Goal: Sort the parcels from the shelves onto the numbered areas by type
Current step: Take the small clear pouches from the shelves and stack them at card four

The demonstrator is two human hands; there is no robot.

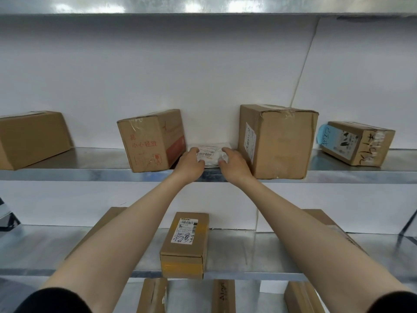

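We see both bare hands reaching onto the grey metal shelf (90,175), with a flat white plastic parcel with a printed paper label (211,153) lying between them. The left hand (191,163) has its fingers (194,151) curled over the parcel's left end and its thumb at the near edge. The right hand (233,164) mirrors it, fingers (228,151) bent over the right end and thumb at the near corner. Each hand grips one end, the fingers only partly closed round the thin packet. We cannot tell whether the parcel is lifted or resting on the shelf.

Just left of the left fingers stands a tilted brown cardboard box with red printed characters (149,141). Just right of the right fingers stands a tall brown cardboard box with a white side label (279,143). Well to the left of the left fingers sits a plain brown cardboard box (31,138). Well to the right of the right fingers sits a brown cardboard box with a blue sticker and black handwriting (358,143). Below the fingers, on the lower metal shelf (243,249) between the forearms, stands a small brown cardboard box with yellow tape and a white label (185,245). More brown boxes lie partly hidden behind both forearms and on the level beneath
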